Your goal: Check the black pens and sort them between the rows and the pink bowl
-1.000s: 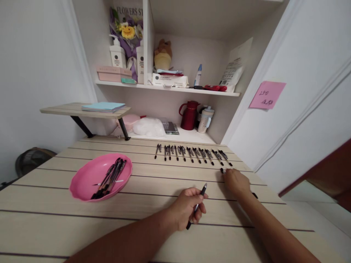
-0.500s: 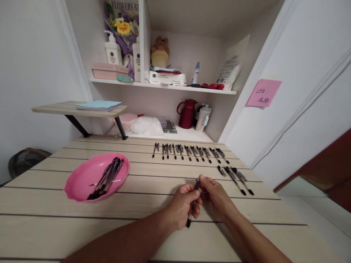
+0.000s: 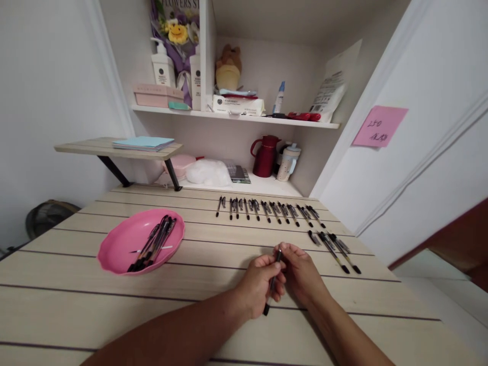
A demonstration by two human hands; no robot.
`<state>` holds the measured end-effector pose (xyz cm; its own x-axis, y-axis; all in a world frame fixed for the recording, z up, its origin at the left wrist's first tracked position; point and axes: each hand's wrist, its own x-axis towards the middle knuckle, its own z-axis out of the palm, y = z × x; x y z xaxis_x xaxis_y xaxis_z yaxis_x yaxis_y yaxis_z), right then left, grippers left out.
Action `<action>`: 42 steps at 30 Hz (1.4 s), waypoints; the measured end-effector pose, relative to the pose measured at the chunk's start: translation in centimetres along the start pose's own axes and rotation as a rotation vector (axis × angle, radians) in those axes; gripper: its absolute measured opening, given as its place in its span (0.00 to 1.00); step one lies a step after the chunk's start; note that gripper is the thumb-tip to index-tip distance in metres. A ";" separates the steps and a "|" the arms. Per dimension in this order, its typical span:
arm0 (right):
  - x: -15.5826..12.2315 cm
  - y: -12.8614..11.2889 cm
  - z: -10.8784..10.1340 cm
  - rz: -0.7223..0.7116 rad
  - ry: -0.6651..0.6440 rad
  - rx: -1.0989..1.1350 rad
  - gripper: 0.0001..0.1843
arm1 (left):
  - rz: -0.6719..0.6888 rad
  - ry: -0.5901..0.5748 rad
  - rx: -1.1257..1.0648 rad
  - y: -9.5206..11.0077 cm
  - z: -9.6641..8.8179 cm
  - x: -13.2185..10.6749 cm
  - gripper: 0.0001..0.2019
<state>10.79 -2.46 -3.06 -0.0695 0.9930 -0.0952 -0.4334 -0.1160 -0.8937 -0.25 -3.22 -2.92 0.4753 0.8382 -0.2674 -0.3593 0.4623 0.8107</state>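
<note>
A dark pen [image 3: 267, 306] is gripped in my left hand [image 3: 254, 285], tilted, with its black lower end sticking out below the fingers. My right hand [image 3: 301, 269] closes around the pen's upper end, thumb and fingers pinched at the tip. Beyond both hands, a row of pens with caps beside them [image 3: 269, 211] lies across the table. To the right rest two more pens [image 3: 335, 254] and loose caps, one of them a black cap [image 3: 314, 238]. At left, a pink bowl [image 3: 114, 249] holds several pens [image 3: 156, 241] and a thin white stick.
The slatted wooden table [image 3: 198, 295] reaches back to a white shelf unit. A small raised stand [image 3: 84, 146] with blue-topped papers [image 3: 144, 143] is at the back left. A red jug [image 3: 265, 157] and a pale cup [image 3: 288, 163] stand behind the pens.
The view has shifted slightly, so the table and shelf appear a little further right. Both hands still hold the pen, and its upper end now shows more plainly between the fingers.
</note>
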 end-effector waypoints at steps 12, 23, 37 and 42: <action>-0.1 -0.6 0.3 -0.027 0.028 0.050 0.18 | -0.046 -0.082 -0.032 0.2 -0.4 0.2 0.11; -0.3 -0.7 0.4 -0.055 0.026 0.087 0.15 | -0.063 -0.091 -0.038 0.3 -0.4 0.1 0.10; -0.3 -0.8 0.2 -0.073 0.017 0.109 0.13 | -0.075 -0.137 -0.021 0.5 -0.5 0.2 0.11; -0.4 -0.7 0.3 -0.035 0.000 0.103 0.15 | -0.052 -0.105 -0.011 0.4 -0.5 0.2 0.09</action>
<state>10.80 -2.75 -2.27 -0.0527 0.9965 -0.0648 -0.5258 -0.0828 -0.8465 -0.67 -2.77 -2.88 0.5751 0.7784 -0.2518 -0.3409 0.5077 0.7912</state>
